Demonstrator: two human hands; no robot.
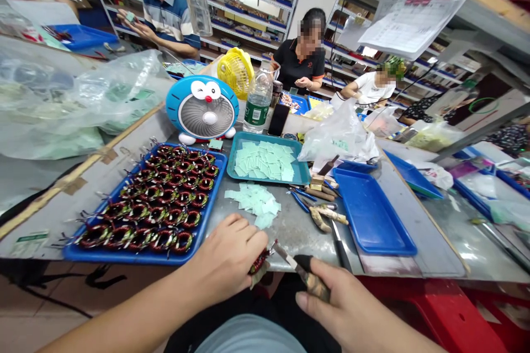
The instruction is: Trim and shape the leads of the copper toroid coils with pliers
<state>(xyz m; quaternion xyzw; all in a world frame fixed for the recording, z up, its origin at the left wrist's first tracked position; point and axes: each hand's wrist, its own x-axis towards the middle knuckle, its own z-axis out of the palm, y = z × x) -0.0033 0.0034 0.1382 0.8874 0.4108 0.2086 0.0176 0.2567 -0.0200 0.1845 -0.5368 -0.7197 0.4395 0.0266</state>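
Observation:
My left hand [234, 253] is closed around a copper-wound toroidal coil [259, 262], mostly hidden by the fingers, at the table's front edge. A short wire end sticks out of it to the right. Gripped in my right hand [331, 292] is a knife [286, 257] with a wrapped handle, its blade tip close to that wire end. Whether blade and wire touch, I cannot tell. To the left, a blue tray [124, 257] carries rows of similar coils [159, 196]. Pale green sheets [259, 204] lie loose beyond my left hand.
A teal tray [304, 171] holds more green pieces. Pliers [318, 218] and other tools lie to the right, beside another blue tray [372, 209]. A cartoon-faced fan [202, 110] and a bottle [257, 105] stand behind. Across the table, several people sit working.

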